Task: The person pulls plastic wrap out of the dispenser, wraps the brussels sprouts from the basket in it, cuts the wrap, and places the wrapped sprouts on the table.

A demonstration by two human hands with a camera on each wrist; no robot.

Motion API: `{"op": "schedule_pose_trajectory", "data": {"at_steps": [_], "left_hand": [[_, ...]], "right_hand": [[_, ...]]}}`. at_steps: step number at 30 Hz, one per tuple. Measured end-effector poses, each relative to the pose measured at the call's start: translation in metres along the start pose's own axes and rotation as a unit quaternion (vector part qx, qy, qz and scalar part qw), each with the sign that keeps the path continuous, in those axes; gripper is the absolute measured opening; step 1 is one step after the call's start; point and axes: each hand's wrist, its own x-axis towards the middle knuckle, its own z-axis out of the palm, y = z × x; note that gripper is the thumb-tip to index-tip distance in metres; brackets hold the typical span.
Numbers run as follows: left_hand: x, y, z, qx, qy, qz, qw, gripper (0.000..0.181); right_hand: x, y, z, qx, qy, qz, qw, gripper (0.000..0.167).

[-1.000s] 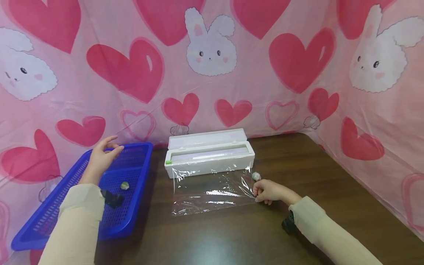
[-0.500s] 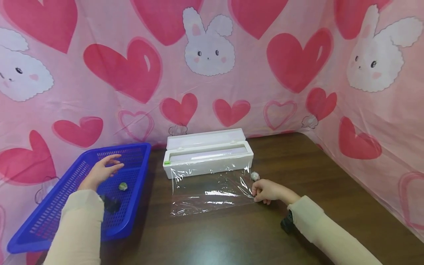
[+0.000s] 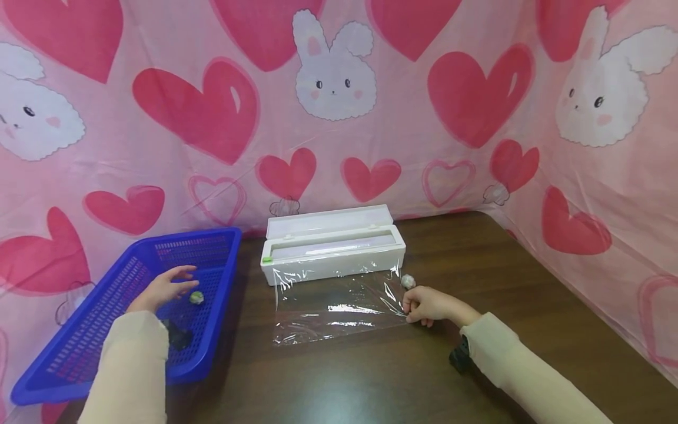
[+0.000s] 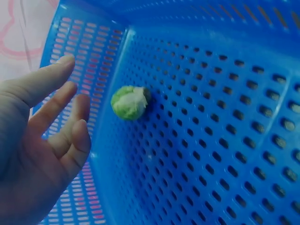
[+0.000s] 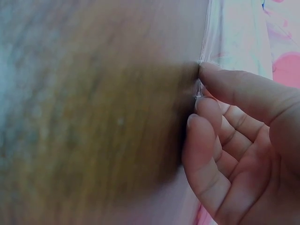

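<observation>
A Brussels sprout (image 3: pixel 196 297), green with pale leaves, lies in the blue plastic basket (image 3: pixel 226 294). My left hand (image 3: pixel 164 287) hovers over the basket beside it, fingers loosely bent and apart; in the left wrist view the Brussels sprout (image 4: pixel 129 103) sits clear of the fingertips. Between thumb and fingers, my right hand (image 3: pixel 430 305) pinches the right corner of a sheet of cling film (image 3: pixel 339 318). The film runs from a white dispenser box (image 3: pixel 333 265) with its lid raised. Next to the right hand rests a small film-wrapped ball (image 3: pixel 408 281), its contents unclear.
The brown wooden table (image 3: pixel 339 377) carries everything. Behind it and on the right hangs a pink curtain (image 3: pixel 408 129) with hearts and rabbits. A green slider (image 3: pixel 267 259) sits at the dispenser's left end.
My left hand has come down into the basket toward the Brussels sprout, its thumb and fingers spreading from a near-pinch. The right hand keeps its hold on the film corner.
</observation>
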Motion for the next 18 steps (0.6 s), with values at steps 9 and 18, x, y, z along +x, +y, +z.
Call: {"op": "schedule_pose_trajectory", "data": {"at_steps": [9, 18], "left_hand": [[-0.0039, -0.0096, 0.0005, -0.007, -0.096, -0.02, 0.9952, 0.055], [-0.0039, -0.0097, -0.0005, 0.033, -0.103, -0.06, 0.9924, 0.052]], "right_hand": [[-0.0005, -0.0004, 0.0013, 0.002, 0.0, -0.001, 1.0, 0.015], [-0.0002, -0.0002, 0.0007, 0.0, 0.004, -0.002, 1.0, 0.015]]}}
